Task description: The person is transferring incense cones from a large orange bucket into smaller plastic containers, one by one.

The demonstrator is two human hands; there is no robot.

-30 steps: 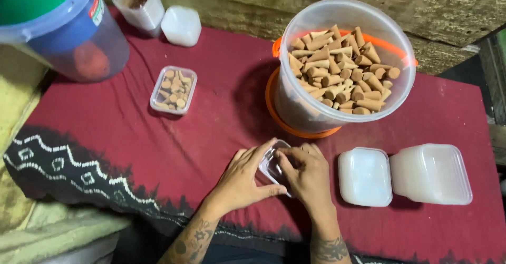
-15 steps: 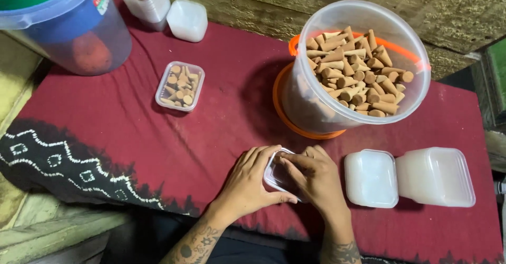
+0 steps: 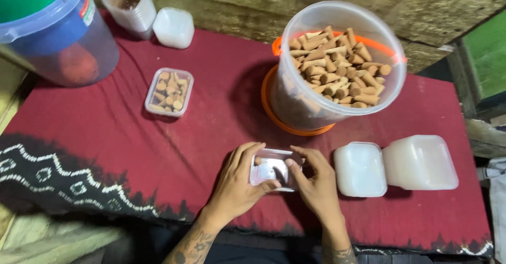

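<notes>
Both hands hold one small clear plastic box [image 3: 270, 168] low on the red cloth [image 3: 121, 137]. My left hand [image 3: 240, 182] wraps its left side with the thumb across the front. On the box's right side sits my right hand [image 3: 316, 182], fingers over the top edge. A few brown cones show inside the box. Just beyond my hands stands a large clear tub [image 3: 337, 66] full of brown incense cones, resting on an orange lid.
A small open box [image 3: 169, 91] filled with cones lies at the left. Two white plastic stacks [image 3: 395, 165] lie at the right. A big blue-lidded jar [image 3: 52, 32], a clear cup [image 3: 129, 6] and a white box [image 3: 173, 27] stand at the back.
The view has shifted slightly. My hands stay on the small box and have adjusted their grip, so more of its clear top shows between them.
</notes>
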